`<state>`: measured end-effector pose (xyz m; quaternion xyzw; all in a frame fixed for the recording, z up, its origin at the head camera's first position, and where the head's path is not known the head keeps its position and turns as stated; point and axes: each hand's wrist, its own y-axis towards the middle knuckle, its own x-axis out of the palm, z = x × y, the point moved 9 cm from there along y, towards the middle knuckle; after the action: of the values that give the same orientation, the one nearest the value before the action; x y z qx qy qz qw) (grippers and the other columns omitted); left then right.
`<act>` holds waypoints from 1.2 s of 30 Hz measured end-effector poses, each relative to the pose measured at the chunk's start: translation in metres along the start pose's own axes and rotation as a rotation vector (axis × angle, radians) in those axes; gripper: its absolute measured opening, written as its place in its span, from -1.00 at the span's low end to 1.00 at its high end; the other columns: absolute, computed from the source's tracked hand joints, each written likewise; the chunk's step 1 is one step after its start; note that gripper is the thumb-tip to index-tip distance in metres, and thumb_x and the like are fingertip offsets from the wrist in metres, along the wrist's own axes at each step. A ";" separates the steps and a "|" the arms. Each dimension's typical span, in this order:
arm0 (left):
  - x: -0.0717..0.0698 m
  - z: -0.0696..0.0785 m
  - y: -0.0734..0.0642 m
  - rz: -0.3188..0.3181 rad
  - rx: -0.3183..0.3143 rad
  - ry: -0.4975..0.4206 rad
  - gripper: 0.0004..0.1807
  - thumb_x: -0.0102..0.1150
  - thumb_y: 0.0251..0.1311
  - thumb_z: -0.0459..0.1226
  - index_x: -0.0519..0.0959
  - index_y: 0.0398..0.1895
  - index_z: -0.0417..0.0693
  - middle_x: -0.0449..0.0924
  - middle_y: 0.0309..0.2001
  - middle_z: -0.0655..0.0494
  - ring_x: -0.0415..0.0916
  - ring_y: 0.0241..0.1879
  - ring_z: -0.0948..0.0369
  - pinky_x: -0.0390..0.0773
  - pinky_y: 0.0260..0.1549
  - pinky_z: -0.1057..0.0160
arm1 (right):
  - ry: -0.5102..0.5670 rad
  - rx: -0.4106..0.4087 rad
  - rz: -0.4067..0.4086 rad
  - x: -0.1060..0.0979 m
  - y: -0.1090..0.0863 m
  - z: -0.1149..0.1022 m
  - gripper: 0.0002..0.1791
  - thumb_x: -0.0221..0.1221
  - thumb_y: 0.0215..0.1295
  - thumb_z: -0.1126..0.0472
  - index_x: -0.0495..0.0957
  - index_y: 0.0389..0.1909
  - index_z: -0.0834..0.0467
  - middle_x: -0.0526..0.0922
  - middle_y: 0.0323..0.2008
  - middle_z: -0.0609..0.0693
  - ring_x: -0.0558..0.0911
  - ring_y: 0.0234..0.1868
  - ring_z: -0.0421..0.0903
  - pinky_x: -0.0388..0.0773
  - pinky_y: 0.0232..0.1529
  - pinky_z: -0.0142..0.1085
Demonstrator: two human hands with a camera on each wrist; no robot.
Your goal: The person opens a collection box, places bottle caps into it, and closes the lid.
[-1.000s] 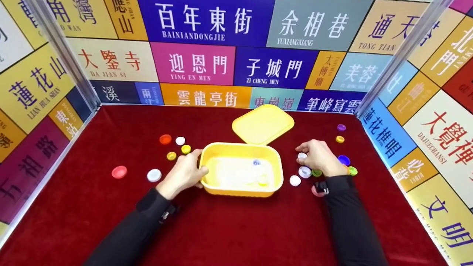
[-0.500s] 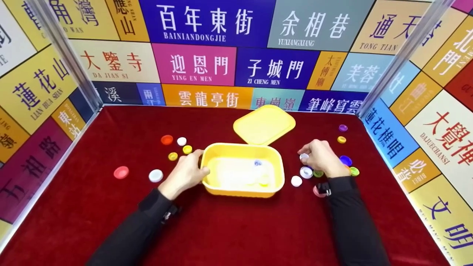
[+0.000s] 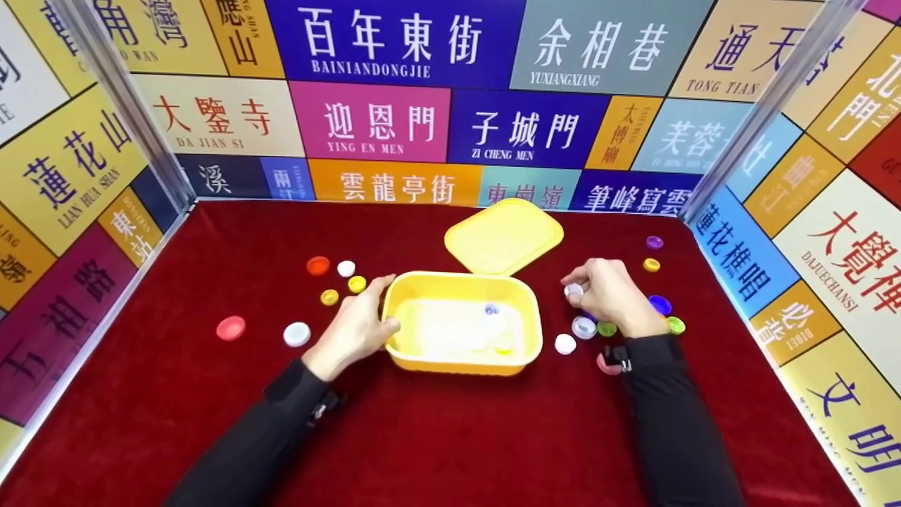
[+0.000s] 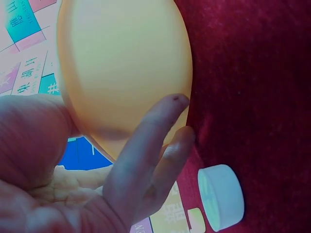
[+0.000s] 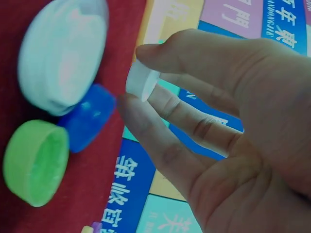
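My left hand (image 3: 352, 331) grips the left end of an open yellow plastic box (image 3: 461, 365). In the left wrist view, its fingers (image 4: 146, 150) lie along the outside of the box wall (image 4: 129, 58). Inside the box are a small blue piece (image 3: 490, 310) and a yellow one (image 3: 502, 345), partly washed out by glare. Right of the box, my right hand (image 3: 611, 296) pinches a small white bottle cap (image 5: 142, 80) between thumb and fingertips. Below that hand lie another white cap (image 3: 583, 327), a green cap (image 5: 36, 162) and a blue cap (image 5: 88, 118).
A yellow lid (image 3: 503, 236) lies behind the box. On the left are a red cap (image 3: 317, 265), a pink cap (image 3: 231, 327), a white cap (image 3: 296, 334) and several smaller ones. A purple cap (image 3: 654, 242) and an orange cap (image 3: 651, 265) lie far right. Printed panels enclose the red tabletop.
My right hand has risen slightly, and the pinched white cap has come up and a little left with it. My left hand keeps its grip on the box, which stays in place.
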<state>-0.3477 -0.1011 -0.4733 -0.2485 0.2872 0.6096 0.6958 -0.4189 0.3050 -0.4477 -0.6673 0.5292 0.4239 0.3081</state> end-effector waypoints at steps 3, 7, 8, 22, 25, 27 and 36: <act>-0.001 0.001 0.001 -0.002 0.004 -0.004 -0.11 0.38 0.46 -0.37 0.33 0.83 -0.11 0.76 0.40 -0.33 0.83 -0.12 -0.03 0.83 -0.12 0.14 | 0.007 -0.041 0.025 -0.007 -0.001 -0.015 -0.70 0.39 0.48 0.32 0.92 0.14 0.21 0.87 -0.05 0.21 0.77 -0.09 0.10 0.71 0.00 -0.13; -0.002 0.002 0.003 0.002 0.009 -0.001 -0.13 0.37 0.46 -0.37 0.35 0.82 -0.09 0.76 0.40 -0.32 0.83 -0.11 -0.02 0.82 -0.14 0.16 | 0.003 -0.123 0.079 -0.018 -0.005 -0.038 -0.72 0.42 0.47 0.32 0.93 0.12 0.21 0.85 -0.07 0.20 0.78 -0.09 0.16 0.73 -0.01 -0.10; -0.003 0.002 0.003 0.002 0.009 0.001 -0.13 0.37 0.47 -0.37 0.35 0.82 -0.09 0.76 0.39 -0.32 0.83 -0.11 -0.03 0.81 -0.14 0.15 | 0.004 -0.142 0.091 -0.020 -0.007 -0.044 -0.72 0.42 0.47 0.31 0.93 0.12 0.21 0.85 -0.07 0.19 0.79 -0.09 0.17 0.74 -0.01 -0.10; 0.001 0.004 0.001 0.002 0.024 0.008 -0.15 0.36 0.44 -0.36 0.39 0.80 -0.11 0.79 0.35 -0.34 0.84 -0.03 -0.06 0.84 -0.08 0.09 | 0.094 -0.381 0.124 -0.007 -0.027 -0.118 -0.78 0.56 0.42 0.32 0.95 0.05 0.17 0.89 -0.05 0.14 0.86 -0.08 0.05 0.92 0.04 0.02; 0.001 0.003 0.001 -0.001 0.015 0.008 -0.15 0.36 0.45 -0.36 0.37 0.80 -0.10 0.79 0.34 -0.34 0.85 -0.04 -0.06 0.84 -0.09 0.11 | 0.079 -0.460 0.102 0.004 -0.031 -0.136 -0.77 0.58 0.39 0.35 0.94 0.04 0.18 0.90 -0.09 0.14 0.86 -0.10 0.08 0.90 0.00 0.00; 0.000 0.002 0.001 -0.001 0.009 0.008 -0.15 0.36 0.45 -0.37 0.37 0.81 -0.10 0.79 0.32 -0.35 0.85 -0.04 -0.06 0.84 -0.10 0.11 | 0.054 -0.509 0.087 0.012 -0.033 -0.147 -0.75 0.59 0.36 0.36 0.94 0.04 0.20 0.90 -0.12 0.15 0.84 -0.11 0.13 0.88 -0.02 0.02; 0.001 0.000 0.000 0.000 0.003 0.015 -0.16 0.37 0.46 -0.37 0.37 0.80 -0.10 0.78 0.35 -0.34 0.84 -0.01 -0.07 0.84 -0.08 0.10 | 0.025 -0.599 -0.084 0.052 -0.042 -0.170 -0.75 0.52 0.41 0.41 0.92 0.07 0.25 0.88 -0.09 0.19 0.84 -0.01 0.15 0.91 0.04 -0.01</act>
<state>-0.3474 -0.1005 -0.4741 -0.2520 0.2931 0.6076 0.6939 -0.3329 0.1460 -0.4189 -0.7549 0.3563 0.5399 0.1081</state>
